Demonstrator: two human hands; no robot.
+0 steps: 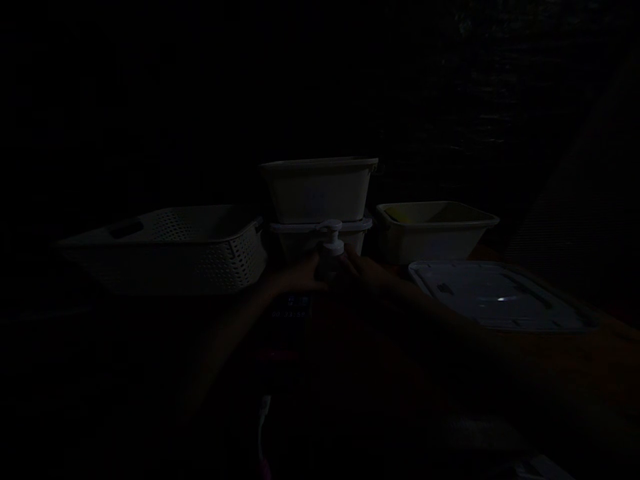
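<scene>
Head camera, very dark: both hands meet ahead of the wearer on a white-topped pump bottle (333, 248), which stands between them, upright, its nozzle pointing to the left-hand side. The left hand (304, 272) is closed in against the bottle's left flank, just below the pump head. The right hand (367, 270) lies against the opposite flank, fingers angled up toward the collar. The bottle is thus held between the two, though the curl of each finger is lost in shadow, and whether its base rests on anything cannot be told.

The left forearm slants up and inward from the lower left; the right comes in from the lower right at a flatter angle, so the arms form a wide V closing at the bottle.

Just beyond the hands are two pale tubs, an upper tub (320, 193) stacked on a lower tub (295, 243). Left of the left hand is a perforated basket (165, 267). Beyond the right hand and to its right is an open bin (430, 240) with something yellowish inside; nearer, beside the right forearm, lies a flat translucent lid (480, 290). Below the left hand is a display with faint digits (290, 313); nearer the wearer, a slim pale object with a pink end (261, 427).
</scene>
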